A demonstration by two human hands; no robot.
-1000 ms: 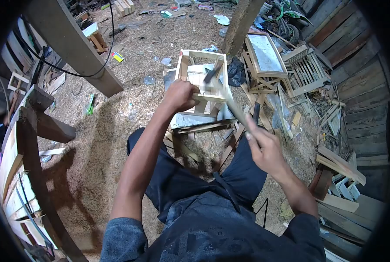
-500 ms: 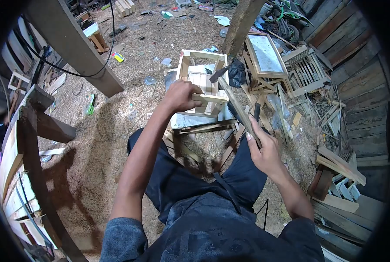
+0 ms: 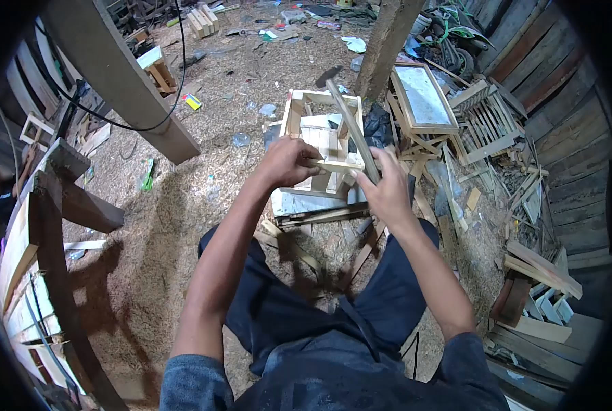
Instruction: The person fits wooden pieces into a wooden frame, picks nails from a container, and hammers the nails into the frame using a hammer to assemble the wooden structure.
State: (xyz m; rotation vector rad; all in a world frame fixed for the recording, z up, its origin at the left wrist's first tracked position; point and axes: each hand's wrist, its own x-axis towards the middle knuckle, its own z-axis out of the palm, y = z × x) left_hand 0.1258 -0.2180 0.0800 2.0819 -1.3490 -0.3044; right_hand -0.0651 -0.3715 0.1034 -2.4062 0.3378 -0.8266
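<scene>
A small box-like frame of pale wood [image 3: 340, 166] stands in front of my knees, on a low support with a whitish top [image 3: 299, 203]. My left hand [image 3: 289, 162] is closed on the near rail of this frame, left of its middle; the fingertips are partly hidden. In my right hand [image 3: 387, 185] is a hammer [image 3: 352, 125], gripped by its wooden handle. Its dark head points up and away, above the far side of the frame. The right fingers are beside the frame's near right corner, and I cannot tell whether they touch it.
Wooden posts rise at left [image 3: 124, 75] and behind the frame [image 3: 388, 48]. A panelled wooden piece [image 3: 422, 96] and a slatted one [image 3: 491, 120] stand at right. Scrap boards [image 3: 542, 267] lie against the plank wall. Shavings and litter cover the floor.
My right hand has moved forward and left, bringing the hammer closer to the frame with its head higher and farther away. My left hand stays on the near rail.
</scene>
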